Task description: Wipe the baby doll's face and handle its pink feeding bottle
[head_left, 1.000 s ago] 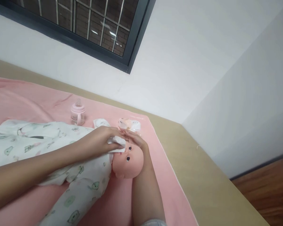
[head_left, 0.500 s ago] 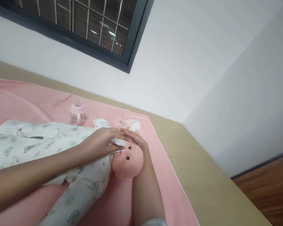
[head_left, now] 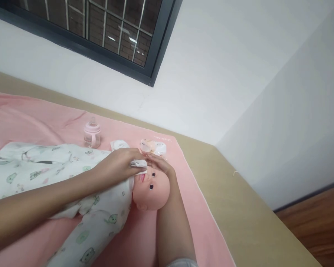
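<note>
A baby doll (head_left: 158, 193) lies on its back in white printed clothes, with its bare head towards the right. My left hand (head_left: 126, 161) reaches across its chest, closed on a folded white tissue (head_left: 139, 164). The tissue touches the doll's cheek beside the pink mouth. Under and behind the head comes my right arm, and my right hand (head_left: 160, 164) cups the far side of the head. Its fingertips are close to my left hand, which partly hides them. The doll's far cheek is covered by my hands.
A pink-lidded baby bottle (head_left: 92, 135) stands upright beyond the doll. A small clear plastic packet (head_left: 153, 146) lies just past my hands. Everything rests on a pink sheet (head_left: 195, 207) over a beige surface (head_left: 228, 193), with a white wall and barred window behind.
My left hand has slid the tissue slightly away from the doll's mouth towards the far cheek, so more of the mouth shows. My right hand has stayed in place.
</note>
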Action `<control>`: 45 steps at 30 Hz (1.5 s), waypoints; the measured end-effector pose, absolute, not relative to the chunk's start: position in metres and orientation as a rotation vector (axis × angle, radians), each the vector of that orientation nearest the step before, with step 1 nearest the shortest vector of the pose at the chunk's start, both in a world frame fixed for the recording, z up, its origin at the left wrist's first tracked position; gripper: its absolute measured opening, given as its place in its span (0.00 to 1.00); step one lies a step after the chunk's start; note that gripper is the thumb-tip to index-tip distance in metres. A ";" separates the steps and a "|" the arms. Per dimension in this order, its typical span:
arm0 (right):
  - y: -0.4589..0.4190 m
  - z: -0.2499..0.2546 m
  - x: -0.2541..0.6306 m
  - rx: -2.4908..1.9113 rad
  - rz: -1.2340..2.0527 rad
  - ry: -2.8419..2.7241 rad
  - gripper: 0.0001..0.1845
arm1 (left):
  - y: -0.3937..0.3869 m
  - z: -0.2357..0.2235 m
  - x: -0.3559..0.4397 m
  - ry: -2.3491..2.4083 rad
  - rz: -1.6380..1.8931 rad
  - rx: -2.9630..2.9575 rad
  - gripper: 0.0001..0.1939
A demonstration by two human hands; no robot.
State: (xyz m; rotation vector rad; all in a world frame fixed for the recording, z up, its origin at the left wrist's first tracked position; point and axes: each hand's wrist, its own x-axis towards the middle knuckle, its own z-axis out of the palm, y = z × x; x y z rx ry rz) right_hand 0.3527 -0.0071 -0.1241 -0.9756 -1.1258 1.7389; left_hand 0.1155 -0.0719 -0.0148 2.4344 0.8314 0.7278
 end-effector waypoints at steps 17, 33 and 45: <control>-0.012 -0.119 0.350 -0.984 1.756 -1.084 0.25 | -0.071 -0.010 0.108 0.755 0.391 2.550 0.10; -0.008 -0.126 0.353 -0.971 1.764 -1.100 0.22 | -0.066 -0.015 0.108 0.938 0.476 2.574 0.11; -0.006 -0.124 0.353 -0.999 1.735 -1.126 0.20 | -0.067 -0.021 0.115 0.869 0.664 2.547 0.11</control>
